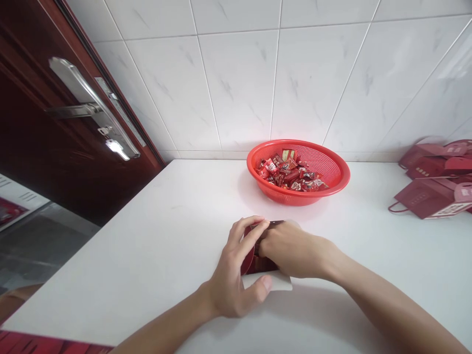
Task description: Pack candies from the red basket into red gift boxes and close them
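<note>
A small dark red box with its flaps open stands on the white table, its pale front flap folded out toward me. My left hand holds the box from its left side, fingers along the far edge and thumb over the front flap. Into the box's opening reaches my right hand; its fingertips are hidden inside, so what they touch cannot be seen. Behind both hands sits a red plastic basket with several wrapped candies in it.
Several dark red gift boxes lie at the right end of the white table. A tiled wall runs behind it. At the left is a dark red door with a metal handle. Red items show at the bottom left.
</note>
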Demonstrator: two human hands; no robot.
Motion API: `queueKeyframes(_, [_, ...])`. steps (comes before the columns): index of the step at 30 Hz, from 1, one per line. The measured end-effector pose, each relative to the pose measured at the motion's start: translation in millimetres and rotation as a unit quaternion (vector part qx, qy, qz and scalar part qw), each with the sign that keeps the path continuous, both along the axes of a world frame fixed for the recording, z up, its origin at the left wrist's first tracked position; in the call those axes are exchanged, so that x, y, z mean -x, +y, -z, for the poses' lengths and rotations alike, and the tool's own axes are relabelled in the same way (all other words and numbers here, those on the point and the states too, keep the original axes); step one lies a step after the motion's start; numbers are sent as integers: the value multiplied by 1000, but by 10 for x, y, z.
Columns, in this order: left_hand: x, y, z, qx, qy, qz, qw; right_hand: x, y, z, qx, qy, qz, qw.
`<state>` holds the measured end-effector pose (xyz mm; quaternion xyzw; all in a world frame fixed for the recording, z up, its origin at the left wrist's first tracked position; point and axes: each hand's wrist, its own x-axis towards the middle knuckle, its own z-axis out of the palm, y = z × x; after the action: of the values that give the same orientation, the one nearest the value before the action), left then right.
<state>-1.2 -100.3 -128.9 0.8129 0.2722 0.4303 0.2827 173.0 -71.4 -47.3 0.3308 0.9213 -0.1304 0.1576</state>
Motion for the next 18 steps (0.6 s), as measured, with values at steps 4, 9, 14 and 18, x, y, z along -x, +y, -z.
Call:
queueKeyframes(4, [15,10,-1,11,-1,-6,1000,-73,47,32,25,65,-15,997])
queueKeyframes(9, [15,7,-12,10,-7,-5,1000,-48,33,33,20,43,-18,999])
queueKeyframes(14, [7,5,-23,-2,0,0,1000,85,-22,-3,-23,-37,27,999])
queueKeyframes(18, [5,8,-26,-2,2,-8,1000,50,-1,-10,-21,-41,31,998])
